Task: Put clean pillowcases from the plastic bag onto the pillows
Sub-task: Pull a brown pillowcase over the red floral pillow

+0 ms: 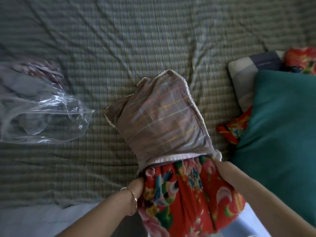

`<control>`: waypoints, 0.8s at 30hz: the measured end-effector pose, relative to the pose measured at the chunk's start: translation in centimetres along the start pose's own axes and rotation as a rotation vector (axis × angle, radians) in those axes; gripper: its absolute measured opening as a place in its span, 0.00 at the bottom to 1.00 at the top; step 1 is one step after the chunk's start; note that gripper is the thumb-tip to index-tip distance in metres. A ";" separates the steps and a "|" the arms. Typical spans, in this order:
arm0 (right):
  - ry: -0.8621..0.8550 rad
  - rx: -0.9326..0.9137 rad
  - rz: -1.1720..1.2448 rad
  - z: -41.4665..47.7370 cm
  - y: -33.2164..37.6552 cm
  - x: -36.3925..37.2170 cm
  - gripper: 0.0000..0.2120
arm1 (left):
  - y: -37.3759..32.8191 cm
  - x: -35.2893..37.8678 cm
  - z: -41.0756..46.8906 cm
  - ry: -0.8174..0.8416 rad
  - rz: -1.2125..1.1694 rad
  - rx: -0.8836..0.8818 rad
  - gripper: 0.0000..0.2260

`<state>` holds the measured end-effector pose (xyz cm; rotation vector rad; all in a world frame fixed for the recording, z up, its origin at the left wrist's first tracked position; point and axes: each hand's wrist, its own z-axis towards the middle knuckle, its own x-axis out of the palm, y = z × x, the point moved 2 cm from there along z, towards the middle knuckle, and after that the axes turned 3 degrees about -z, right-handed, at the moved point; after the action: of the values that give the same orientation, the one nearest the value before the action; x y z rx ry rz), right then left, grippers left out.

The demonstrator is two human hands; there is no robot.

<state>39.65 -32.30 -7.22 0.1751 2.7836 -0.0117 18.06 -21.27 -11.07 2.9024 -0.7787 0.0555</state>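
Now a red flowered pillow (184,194) is seen lying on a bed with a checked green sheet (136,40). A brown striped pillowcase (162,117) with a white lace edge is pulled over the far part of the pillow. The near part of the pillow is left bare and sticks out of the open end of the pillowcase, over the edge of the bed.

The left hand (137,185) is placed at the left side of the pillow, right by the open end. A thin bracelet (133,197) is worn on that wrist. The right hand (222,170) is placed at the right corner of the open end. The two hands are kept apart, one on each side. The fingers of both are hidden in the cloth, so it cannot be told what is gripped.

A clear plastic bag (39,106) with folded cloth inside is seen far to the left on the sheet. A big green pillow (282,125) is laid just to the right. A grey and blue pillow (246,77) is tucked behind it.
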 end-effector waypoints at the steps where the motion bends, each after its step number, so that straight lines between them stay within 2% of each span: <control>1: -0.023 -0.090 0.007 -2.3 1.7 -0.8 0.27 | -0.7 0.1 -2.0 0.089 0.008 0.001 0.19; 3: -0.037 -0.219 -0.027 -5.8 3.3 -2.0 0.33 | -1.7 0.6 -5.7 0.244 0.026 -0.003 0.22; 5: 0.045 -0.287 -0.142 -10.6 4.3 -2.3 0.50 | -2.0 0.7 -8.7 0.323 0.002 0.012 0.26; 7: 0.161 -0.266 -0.398 -14.3 3.4 -0.5 0.71 | -1.0 0.1 -11.0 0.302 -0.005 -0.002 0.26; 8: 0.180 -0.261 -0.512 -15.5 2.9 0.3 0.74 | -0.1 0.0 -11.6 0.312 0.010 -0.028 0.26; 11: 0.103 -0.319 -0.771 -18.8 1.8 2.9 0.69 | 3.1 -0.4 -13.9 0.305 0.053 -0.094 0.26; 13: -0.028 -0.398 -0.803 -19.1 1.3 4.1 0.56 | 4.1 -2.1 -13.4 0.113 0.126 -0.029 0.23; 15: -0.123 -0.483 -0.765 -19.4 1.4 5.0 0.39 | 3.4 -5.1 -12.0 -0.240 0.522 0.228 0.19; 16: -0.119 -0.511 -0.762 -19.6 1.4 5.5 0.34 | 2.6 -6.5 -11.5 -0.390 0.842 0.361 0.18; 17: -0.102 -0.526 -0.765 -20.0 1.3 5.9 0.32 | 1.8 -7.5 -11.0 -0.498 1.088 0.485 0.17; 18: -0.095 -0.538 -0.760 -20.2 1.1 6.3 0.32 | 0.9 -7.7 -10.9 -0.526 1.228 0.621 0.17; 20: -0.124 -0.566 -0.748 -20.4 0.8 6.5 0.37 | -0.7 -5.9 -11.7 -0.370 1.147 0.828 0.13; 22: -0.167 -0.590 -0.722 -20.2 0.4 6.2 0.47 | -2.0 -2.4 -13.7 -0.137 1.005 0.915 0.10; 24: -0.199 -0.602 -0.699 -19.9 -0.3 6.0 0.54 | -1.8 0.6 -15.7 0.041 0.956 0.955 0.14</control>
<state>27.15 -31.28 9.40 -0.8826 2.3764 0.5833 19.51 -17.81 4.32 2.8160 -2.6117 0.7481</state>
